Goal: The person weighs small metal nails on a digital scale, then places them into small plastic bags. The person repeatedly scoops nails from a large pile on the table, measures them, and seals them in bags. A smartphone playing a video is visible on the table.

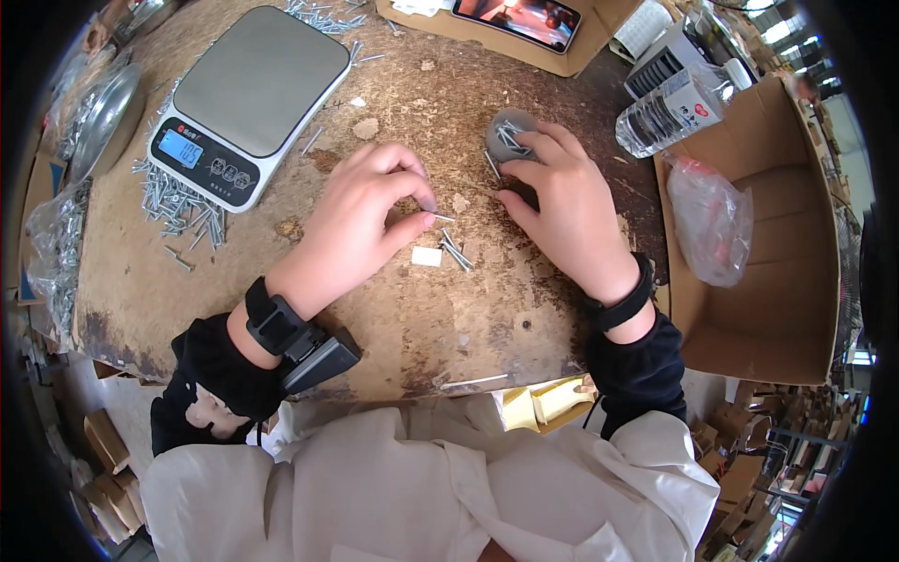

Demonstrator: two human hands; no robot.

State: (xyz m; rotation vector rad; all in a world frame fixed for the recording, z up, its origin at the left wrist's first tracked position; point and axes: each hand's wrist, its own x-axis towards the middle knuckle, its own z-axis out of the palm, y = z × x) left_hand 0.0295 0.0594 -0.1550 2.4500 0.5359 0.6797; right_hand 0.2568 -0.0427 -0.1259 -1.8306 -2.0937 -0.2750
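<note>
My left hand (361,215) is closed, thumb and forefinger pinching a silver screw (444,217) above the tabletop. Just beyond the fingertips, a few loose screws (457,253) lie together beside a small white paper piece (426,256). My right hand (571,201) has its fingers bent over the edge of a small grey cup (500,120), with the thumb held apart. Several screws stand inside the cup, partly hidden by my fingers. One more screw (492,165) rests against the cup's near side.
A digital scale (262,80) stands at the far left, with a pile of screws (183,206) along its near edge. Right of my right hand are a water bottle (674,108) and an open cardboard box (763,309) containing a plastic bag (707,220). A phone (520,21) lies at the far edge.
</note>
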